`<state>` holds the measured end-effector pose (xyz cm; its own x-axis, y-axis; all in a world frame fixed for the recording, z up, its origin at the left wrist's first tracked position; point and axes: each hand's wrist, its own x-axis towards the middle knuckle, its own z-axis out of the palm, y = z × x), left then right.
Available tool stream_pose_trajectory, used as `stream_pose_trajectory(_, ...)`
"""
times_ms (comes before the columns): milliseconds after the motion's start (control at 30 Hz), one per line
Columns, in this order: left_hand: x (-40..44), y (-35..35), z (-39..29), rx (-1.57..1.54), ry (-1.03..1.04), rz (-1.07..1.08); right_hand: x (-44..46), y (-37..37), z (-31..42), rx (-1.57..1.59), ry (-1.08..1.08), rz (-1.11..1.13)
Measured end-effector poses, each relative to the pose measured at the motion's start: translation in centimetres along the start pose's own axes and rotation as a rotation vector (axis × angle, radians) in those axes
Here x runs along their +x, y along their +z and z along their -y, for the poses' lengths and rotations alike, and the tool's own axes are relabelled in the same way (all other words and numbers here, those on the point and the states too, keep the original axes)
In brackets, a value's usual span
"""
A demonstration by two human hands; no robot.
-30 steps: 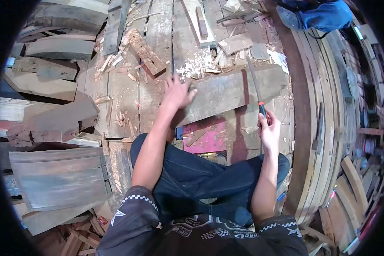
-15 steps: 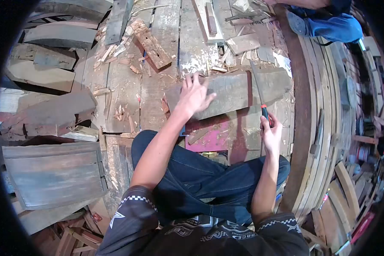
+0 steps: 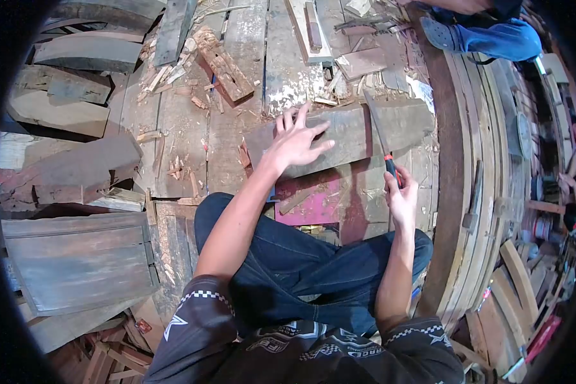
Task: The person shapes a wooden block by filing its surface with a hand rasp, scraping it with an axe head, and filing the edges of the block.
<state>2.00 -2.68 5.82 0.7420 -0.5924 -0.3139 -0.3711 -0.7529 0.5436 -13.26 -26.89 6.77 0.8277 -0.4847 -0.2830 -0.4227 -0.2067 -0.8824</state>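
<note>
A broad grey-brown wooden board (image 3: pixel 345 134) lies slanted across the floor in front of my crossed legs. My left hand (image 3: pixel 296 144) rests on its left part, palm down with the fingers spread. My right hand (image 3: pixel 401 195) is closed round the black and red handle of a long thin metal tool (image 3: pixel 379 128). The tool's blade points away from me and lies over the right part of the board, near a dark stripe. Whether the blade touches the wood I cannot tell. A pink surface (image 3: pixel 310 201) shows below the board's near edge.
A rough wooden block (image 3: pixel 224 64) lies among chips beyond my left hand. Stacked timber pieces (image 3: pixel 77 262) stand at the left. Long planks (image 3: pixel 464 192) run along the right side. Another person's blue-clothed leg (image 3: pixel 499 40) is at the top right.
My left hand has moved right along the board and its fingers have spread wider. The board's left end now shows beside it. My right hand still holds the tool, in nearly the same place.
</note>
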Motion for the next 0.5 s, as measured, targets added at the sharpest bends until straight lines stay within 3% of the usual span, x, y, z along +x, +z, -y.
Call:
stream_pose_trajectory(133,1.6,1.4,2.4,0.038,-0.162,-0.381,0.3,-0.2,-0.8,-0.048,-0.044,-0.001)
stream_pose_trajectory(300,0.3,0.2,0.5,0.045,0.018,-0.085,0.4,0.1,-0.9,-0.077,-0.071,0.000)
stream_pose_trajectory(400,1.3,1.1,1.4,-0.062,-0.086,-0.249,0.5,0.0,-1.3,-0.054,-0.056,0.019)
stream_pose_trajectory(500,1.4,1.0,1.8,-0.027,-0.173,-0.158,0.5,-0.1,-1.8,-0.059,-0.058,0.016)
